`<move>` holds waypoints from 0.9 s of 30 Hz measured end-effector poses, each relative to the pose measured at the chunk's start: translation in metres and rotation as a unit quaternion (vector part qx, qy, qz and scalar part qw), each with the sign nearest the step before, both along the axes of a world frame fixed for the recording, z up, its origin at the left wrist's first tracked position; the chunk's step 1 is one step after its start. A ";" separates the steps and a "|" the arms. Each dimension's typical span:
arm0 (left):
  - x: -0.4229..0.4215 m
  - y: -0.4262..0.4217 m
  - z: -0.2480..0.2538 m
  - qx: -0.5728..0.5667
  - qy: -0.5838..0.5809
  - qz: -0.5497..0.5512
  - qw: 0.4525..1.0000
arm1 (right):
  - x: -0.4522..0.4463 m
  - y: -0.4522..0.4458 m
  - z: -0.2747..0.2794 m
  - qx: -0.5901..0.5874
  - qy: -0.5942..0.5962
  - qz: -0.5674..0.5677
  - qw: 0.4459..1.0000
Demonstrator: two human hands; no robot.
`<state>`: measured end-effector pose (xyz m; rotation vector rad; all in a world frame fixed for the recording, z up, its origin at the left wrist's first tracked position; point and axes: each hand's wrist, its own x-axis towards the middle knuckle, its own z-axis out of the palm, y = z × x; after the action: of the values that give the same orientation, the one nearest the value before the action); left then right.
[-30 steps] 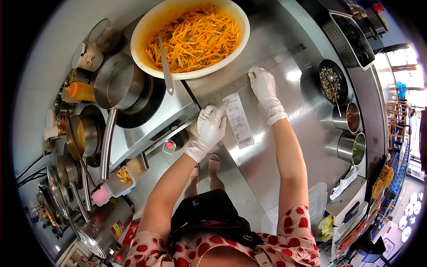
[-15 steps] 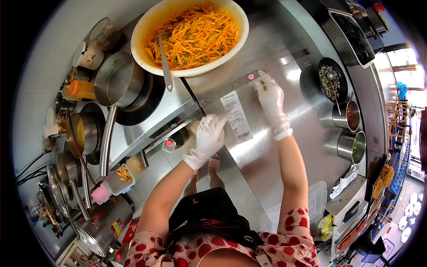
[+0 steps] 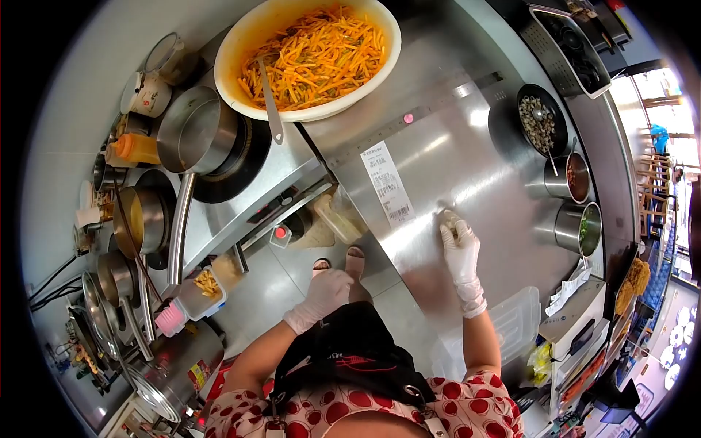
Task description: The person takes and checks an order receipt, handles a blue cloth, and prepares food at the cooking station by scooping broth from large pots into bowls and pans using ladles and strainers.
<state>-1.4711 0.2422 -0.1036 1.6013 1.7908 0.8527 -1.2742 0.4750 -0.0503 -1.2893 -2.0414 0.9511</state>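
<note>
My left hand [image 3: 323, 298], in a thin clear glove, hangs over the floor in front of the black apron. Its fingers are curled in and nothing shows in them. My right hand [image 3: 459, 246], gloved too, is low over the steel counter [image 3: 475, 175] with bent, closed fingers. Brownish marks show by its fingertips, and whether it holds something small is hidden. A printed receipt [image 3: 387, 184] lies flat on the counter, left of and beyond my right hand. Farther away on the counter is a small pink disc [image 3: 408, 118].
A large white bowl [image 3: 226, 80] of orange shreds, with a spoon [image 3: 271, 102] in it, stands at the far side. Pots and a saucepan [image 3: 191, 131] crowd the left stove. On the right are a dark pan [image 3: 561, 146], two steel pots [image 3: 567, 228] and a perforated tray [image 3: 544, 40].
Both hands have drawn back toward my body. The left left the counter's edge and dropped over the floor; the right moved from near the pink disc to beside the receipt's near end.
</note>
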 end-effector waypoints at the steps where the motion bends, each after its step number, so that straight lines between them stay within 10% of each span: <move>1: -0.001 -0.008 0.001 -0.003 0.007 -0.017 1.000 | 0.000 -0.006 -0.002 -0.025 0.018 -0.007 0.999; 10: -0.010 -0.067 -0.023 -0.321 0.147 -0.104 0.930 | -0.005 -0.052 -0.006 -0.025 0.004 0.062 0.998; 27: 0.013 -0.112 -0.006 -0.230 0.170 -0.129 0.950 | 0.062 -0.178 0.046 0.072 -0.086 0.079 0.991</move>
<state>-1.4580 0.1306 -0.1096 1.6754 1.7776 0.0247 -1.2125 0.2969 -0.0046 -1.1819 -2.3278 0.7668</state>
